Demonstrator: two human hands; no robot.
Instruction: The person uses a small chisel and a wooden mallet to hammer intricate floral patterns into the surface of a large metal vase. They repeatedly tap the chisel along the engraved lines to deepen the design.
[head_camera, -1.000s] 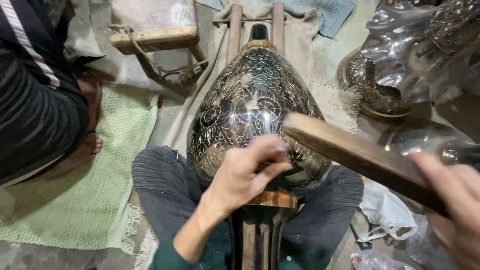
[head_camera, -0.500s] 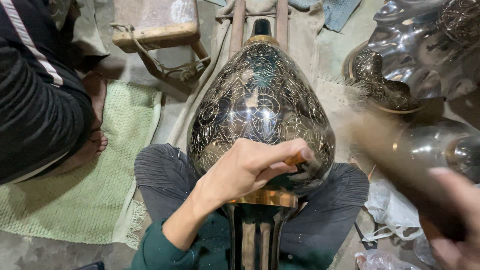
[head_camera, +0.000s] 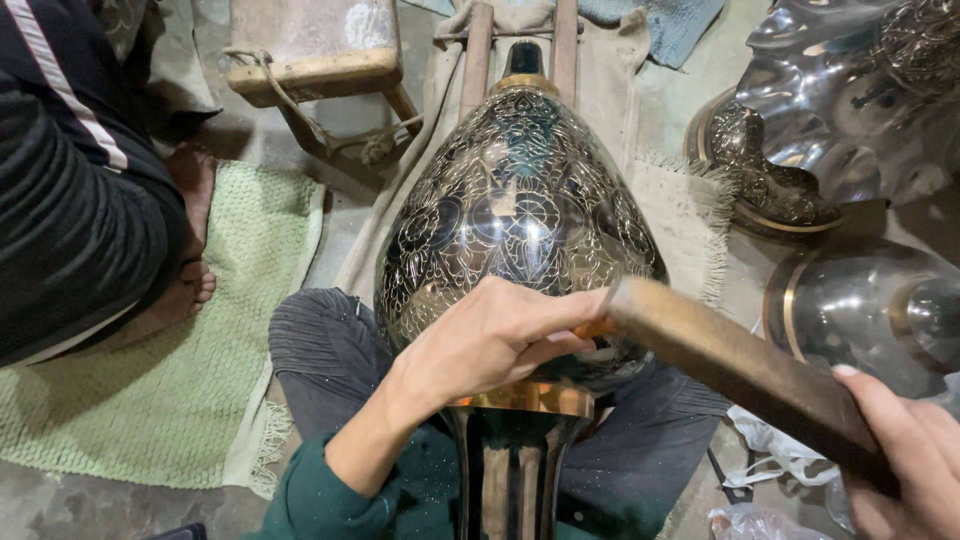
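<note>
Green mat (head_camera: 150, 400) at 9 o'clock, another person's foot (head_camera: 190, 240) on its edge. Engraved vase (head_camera: 520, 220) centre, across the lap. Left hand (head_camera: 490, 335) pinches a small tool against the vase's lower body. Right hand (head_camera: 910, 460) at 4 o'clock grips a wooden mallet (head_camera: 730, 365), head touching the tool.

I sit on a bare concrete floor (head_camera: 60, 505). A green woven mat (head_camera: 150, 400) lies on it to my left, a fringed beige cloth (head_camera: 685, 225) ahead. Polished metal vessels (head_camera: 850, 100) and a small wooden stool (head_camera: 315, 45) stand directly on it too.
</note>
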